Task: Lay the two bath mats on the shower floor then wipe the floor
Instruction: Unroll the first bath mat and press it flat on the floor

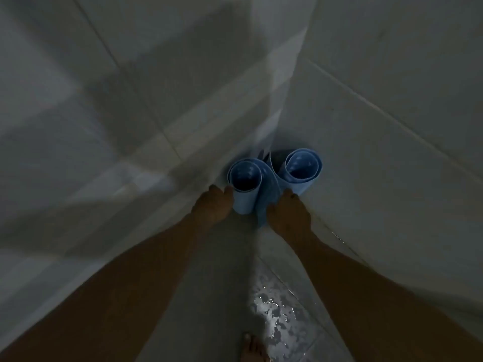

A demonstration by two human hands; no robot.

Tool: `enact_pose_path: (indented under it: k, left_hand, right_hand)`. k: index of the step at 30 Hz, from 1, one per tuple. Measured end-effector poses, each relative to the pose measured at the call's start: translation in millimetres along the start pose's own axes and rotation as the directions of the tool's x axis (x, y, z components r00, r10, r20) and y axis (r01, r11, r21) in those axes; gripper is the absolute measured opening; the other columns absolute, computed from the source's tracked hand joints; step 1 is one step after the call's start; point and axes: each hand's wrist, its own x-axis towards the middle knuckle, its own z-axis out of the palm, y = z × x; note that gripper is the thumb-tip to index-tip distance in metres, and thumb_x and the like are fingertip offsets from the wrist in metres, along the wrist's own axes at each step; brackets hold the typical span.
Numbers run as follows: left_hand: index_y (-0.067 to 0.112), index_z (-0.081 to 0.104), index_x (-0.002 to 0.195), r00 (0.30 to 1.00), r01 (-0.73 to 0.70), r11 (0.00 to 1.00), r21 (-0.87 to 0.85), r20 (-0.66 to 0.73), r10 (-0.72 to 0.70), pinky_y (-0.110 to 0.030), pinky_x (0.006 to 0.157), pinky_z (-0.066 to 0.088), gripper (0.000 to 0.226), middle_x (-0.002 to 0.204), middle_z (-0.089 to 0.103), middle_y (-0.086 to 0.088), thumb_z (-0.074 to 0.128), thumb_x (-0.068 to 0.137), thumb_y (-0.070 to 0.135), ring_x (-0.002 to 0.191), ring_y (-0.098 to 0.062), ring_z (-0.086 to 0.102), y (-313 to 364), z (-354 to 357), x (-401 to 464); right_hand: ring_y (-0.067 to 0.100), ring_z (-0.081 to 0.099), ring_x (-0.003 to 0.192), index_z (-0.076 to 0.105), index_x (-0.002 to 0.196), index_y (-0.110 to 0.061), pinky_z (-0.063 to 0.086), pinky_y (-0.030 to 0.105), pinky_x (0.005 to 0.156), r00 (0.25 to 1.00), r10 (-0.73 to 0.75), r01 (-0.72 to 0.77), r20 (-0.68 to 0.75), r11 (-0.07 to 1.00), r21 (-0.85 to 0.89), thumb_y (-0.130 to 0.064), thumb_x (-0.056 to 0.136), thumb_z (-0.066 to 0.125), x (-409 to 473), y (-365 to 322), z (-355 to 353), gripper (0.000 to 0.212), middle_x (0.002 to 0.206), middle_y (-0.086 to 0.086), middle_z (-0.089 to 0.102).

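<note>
With both blue rolled mats (pixel 274 178) standing upright in the wall corner (pixel 277 121), curl your left hand (pixel 213 205) and right hand (pixel 288 215), now touching their sides, fully round each roll before lifting.

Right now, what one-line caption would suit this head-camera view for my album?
Both hands, left hand and right hand, reach two rolled blue bath mats standing in a tiled corner.
</note>
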Motion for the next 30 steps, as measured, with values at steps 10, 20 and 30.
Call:
enact_pose_path:
  k: [10,20,30]
  left_hand:
    - [0.009,0.044,0.064,0.998,-0.013,0.984,-0.175,-0.069,0.001,-0.033,0.058,0.049,0.036,0.077,0.057,-0.016,0.041,0.1,0.01,0.068,-0.026,0.056,5,30,36]
    - [0.012,0.041,0.058,0.997,-0.065,0.998,0.019,-0.031,0.065,-0.023,0.045,0.03,0.038,0.06,0.043,-0.004,0.045,0.095,0.005,0.052,-0.013,0.039,-40,22,-19]
    - [0.003,0.054,0.076,0.962,-0.267,0.927,0.262,0.133,0.239,-0.023,0.053,0.042,0.018,0.08,0.057,-0.012,0.053,0.093,0.011,0.063,-0.017,0.052,-110,37,-121]
  right_hand:
    - [0.032,0.067,0.096,0.059,0.119,0.003,0.051,0.035,0.072,0.991,-0.136,0.135,-0.011,0.988,-0.071,-0.01,0.1,0.05,37,18,48,0.025,0.105,0.018,0.067]
    - [0.035,0.068,0.087,0.065,0.104,0.004,0.047,0.031,0.071,0.991,-0.133,0.13,-0.018,0.985,-0.116,-0.006,0.095,0.055,-13,34,22,0.016,0.096,0.021,0.068]
    - [0.036,0.061,0.112,0.055,0.122,-0.003,0.05,0.039,0.087,0.977,0.139,-0.109,0.164,0.977,-0.181,-0.013,0.093,0.058,-162,43,14,0.031,0.122,0.02,0.062]
